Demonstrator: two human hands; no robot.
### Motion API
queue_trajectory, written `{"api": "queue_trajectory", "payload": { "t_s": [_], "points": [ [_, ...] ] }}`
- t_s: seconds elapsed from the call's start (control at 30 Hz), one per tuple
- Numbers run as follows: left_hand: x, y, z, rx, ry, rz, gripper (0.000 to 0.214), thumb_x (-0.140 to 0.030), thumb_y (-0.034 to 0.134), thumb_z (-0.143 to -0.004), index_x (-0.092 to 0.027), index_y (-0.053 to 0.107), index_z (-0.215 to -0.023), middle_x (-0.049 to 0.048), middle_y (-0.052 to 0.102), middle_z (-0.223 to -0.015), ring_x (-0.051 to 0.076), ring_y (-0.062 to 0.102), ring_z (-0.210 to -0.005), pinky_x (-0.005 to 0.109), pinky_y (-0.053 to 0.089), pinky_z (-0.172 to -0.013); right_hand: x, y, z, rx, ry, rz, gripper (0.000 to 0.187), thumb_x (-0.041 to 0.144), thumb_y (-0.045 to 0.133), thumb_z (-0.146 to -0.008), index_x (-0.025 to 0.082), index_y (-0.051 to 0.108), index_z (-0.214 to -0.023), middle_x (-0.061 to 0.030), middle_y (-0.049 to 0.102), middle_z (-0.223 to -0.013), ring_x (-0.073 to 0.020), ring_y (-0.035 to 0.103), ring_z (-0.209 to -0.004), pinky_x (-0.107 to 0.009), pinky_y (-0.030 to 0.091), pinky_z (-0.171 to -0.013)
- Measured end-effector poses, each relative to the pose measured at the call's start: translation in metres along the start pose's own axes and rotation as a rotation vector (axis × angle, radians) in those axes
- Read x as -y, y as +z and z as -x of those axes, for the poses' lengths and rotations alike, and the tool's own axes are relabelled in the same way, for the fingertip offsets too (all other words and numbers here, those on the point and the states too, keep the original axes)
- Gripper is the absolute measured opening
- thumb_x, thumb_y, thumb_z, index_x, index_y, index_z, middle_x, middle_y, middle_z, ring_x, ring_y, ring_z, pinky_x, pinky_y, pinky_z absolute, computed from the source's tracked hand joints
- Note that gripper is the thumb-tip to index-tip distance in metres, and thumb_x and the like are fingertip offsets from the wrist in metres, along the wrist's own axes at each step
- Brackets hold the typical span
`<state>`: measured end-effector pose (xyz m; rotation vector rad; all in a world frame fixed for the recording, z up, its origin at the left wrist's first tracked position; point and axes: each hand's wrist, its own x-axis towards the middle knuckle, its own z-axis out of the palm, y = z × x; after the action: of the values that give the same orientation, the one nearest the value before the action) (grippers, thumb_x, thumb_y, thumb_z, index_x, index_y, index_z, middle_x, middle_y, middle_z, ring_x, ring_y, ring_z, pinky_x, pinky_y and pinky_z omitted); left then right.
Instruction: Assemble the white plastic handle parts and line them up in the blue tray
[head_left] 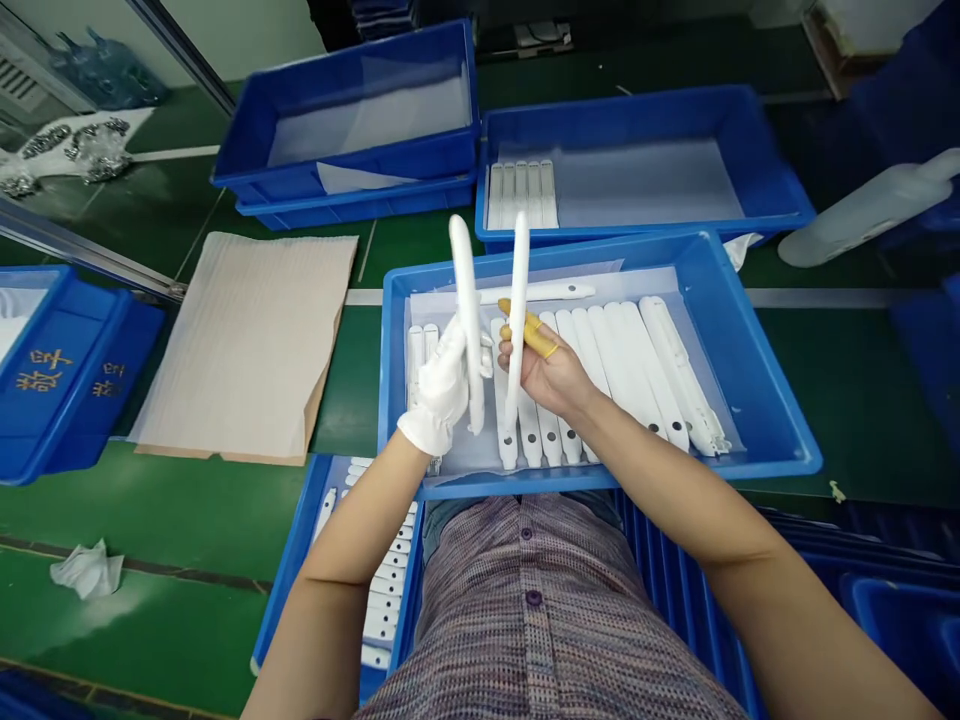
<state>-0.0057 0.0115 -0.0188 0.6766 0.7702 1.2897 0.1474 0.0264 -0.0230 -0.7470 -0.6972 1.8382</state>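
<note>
In the head view, my left hand (pixel 442 385), in a white glove, is closed round a long white plastic casing (pixel 466 300) held upright. Beside it my right hand (pixel 551 370), with yellow finger cots on some fingers, grips a second slim white plastic casing (pixel 518 300). The two pieces stand nearly parallel, a small gap between them. Both hands are above a blue tray (pixel 765 400) lined with translucent sheet. In the tray lies a row of several white casings (pixel 615 350), many with a dark round hole near the front end.
Behind are a blue tray (pixel 637 115) with several white pieces, and stacked blue trays (pixel 345 75). A cardboard sheet (pixel 247 340) lies left, a white bottle (pixel 862 215) right. Another tray (pixel 289 570) of casings sits below my left arm. Crumpled tissue (pixel 88 570) lies on the green surface.
</note>
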Motion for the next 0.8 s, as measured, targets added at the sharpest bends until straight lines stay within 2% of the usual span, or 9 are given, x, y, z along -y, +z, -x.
{"api": "queue_trajectory", "payload": {
  "t_s": [0.07,0.2,0.3,0.4,0.5,0.67,0.8],
  "points": [
    [0.006,-0.003,-0.001,0.049,-0.044,0.031,0.041,-0.046,0.072,-0.093,-0.021,0.065,-0.123,-0.0007,0.064,-0.081,0.01,0.059,-0.062,0.022,0.052,-0.06,0.0,0.001,0.003,-0.003,0.057,-0.028,0.027,0.028,0.06,-0.096,0.024,0.066,-0.122,0.0019,0.064,-0.088,-0.0087,0.059,-0.067,-0.025,0.058,-0.074],
    [0.008,-0.012,0.0,0.016,-0.113,0.075,0.027,-0.043,0.072,-0.093,-0.019,0.068,-0.104,0.001,0.064,-0.087,0.008,0.058,-0.065,0.021,0.053,-0.062,-0.004,0.002,0.005,-0.038,0.094,0.011,0.023,0.033,0.064,-0.095,0.025,0.062,-0.116,0.0002,0.067,-0.095,-0.0115,0.063,-0.072,-0.028,0.06,-0.071],
    [0.006,-0.015,0.002,0.05,-0.182,0.104,0.028,-0.044,0.061,-0.1,-0.02,0.069,-0.111,0.0043,0.067,-0.096,0.011,0.064,-0.075,0.025,0.059,-0.073,-0.008,0.003,0.003,-0.068,0.09,-0.015,0.024,0.035,0.065,-0.094,0.028,0.056,-0.115,-0.0004,0.07,-0.105,-0.0121,0.064,-0.073,-0.026,0.06,-0.065],
    [0.006,-0.018,0.001,0.049,-0.234,0.074,0.039,-0.048,0.047,-0.106,-0.019,0.069,-0.121,0.0081,0.068,-0.1,0.017,0.069,-0.088,0.032,0.061,-0.083,-0.012,0.003,0.0,-0.077,0.082,-0.053,0.024,0.033,0.064,-0.095,0.031,0.052,-0.117,0.0016,0.07,-0.103,-0.0115,0.065,-0.075,-0.025,0.061,-0.067],
    [0.006,-0.021,-0.001,0.01,-0.23,0.079,0.039,-0.047,0.044,-0.107,-0.022,0.069,-0.124,0.0069,0.068,-0.1,0.017,0.069,-0.089,0.032,0.061,-0.083,-0.015,0.003,-0.003,-0.083,0.1,-0.033,0.023,0.033,0.064,-0.096,0.032,0.051,-0.115,0.0026,0.069,-0.102,-0.0122,0.068,-0.083,-0.026,0.063,-0.073],
    [0.007,-0.022,-0.004,-0.012,-0.239,0.216,0.035,-0.039,0.041,-0.109,-0.021,0.07,-0.12,0.0031,0.065,-0.093,0.01,0.065,-0.076,0.024,0.059,-0.081,-0.012,0.004,-0.005,-0.137,0.17,-0.125,0.012,0.024,0.054,-0.099,0.03,0.055,-0.11,0.0009,0.07,-0.105,-0.0126,0.07,-0.091,-0.028,0.065,-0.079],
    [0.007,-0.022,-0.005,-0.042,-0.14,0.163,0.022,-0.032,0.049,-0.107,-0.021,0.068,-0.107,0.0015,0.063,-0.09,0.009,0.064,-0.075,0.023,0.058,-0.079,-0.01,0.002,-0.005,-0.093,0.135,-0.128,0.022,0.019,0.058,-0.093,0.028,0.06,-0.112,0.0004,0.072,-0.108,-0.0141,0.07,-0.095,-0.032,0.066,-0.085]
  ]
}}
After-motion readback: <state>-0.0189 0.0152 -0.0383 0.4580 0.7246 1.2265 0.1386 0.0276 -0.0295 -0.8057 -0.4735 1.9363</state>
